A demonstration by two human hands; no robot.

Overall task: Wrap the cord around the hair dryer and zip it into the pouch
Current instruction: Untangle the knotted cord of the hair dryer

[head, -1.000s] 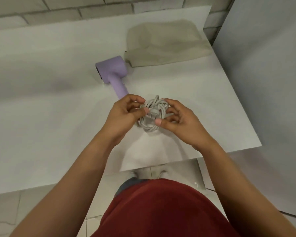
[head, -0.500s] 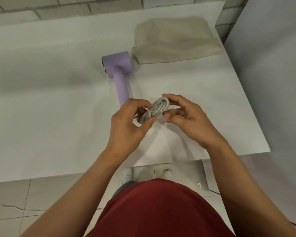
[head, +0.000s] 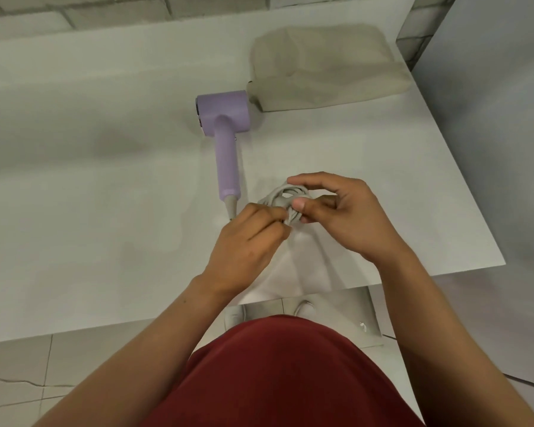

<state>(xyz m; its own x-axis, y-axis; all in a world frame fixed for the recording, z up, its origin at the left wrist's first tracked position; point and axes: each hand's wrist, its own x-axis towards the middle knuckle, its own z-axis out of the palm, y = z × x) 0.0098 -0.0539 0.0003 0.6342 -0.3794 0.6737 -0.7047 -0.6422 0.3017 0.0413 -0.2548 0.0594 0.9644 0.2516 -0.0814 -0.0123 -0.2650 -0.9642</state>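
Head view: both hands, left hand (head: 247, 241) and right hand (head: 342, 217), each with its grip clamped on the coiled grey cord (head: 285, 200) above the near table (head: 90, 211), the lilac hair dryer (head: 225, 131) lying just beyond, touching the beige pouch (head: 327, 69) at far right.

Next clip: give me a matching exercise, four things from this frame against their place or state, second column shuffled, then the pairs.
Things:
1. lilac plastic hair dryer
2. beige fabric pouch
3. coiled grey cord
4. white table

Place or state:
A. held between both hands
B. bears everything
C. lying with handle toward the person
D. at the far right corner, beside the dryer's head

Pairs: 1-C, 2-D, 3-A, 4-B
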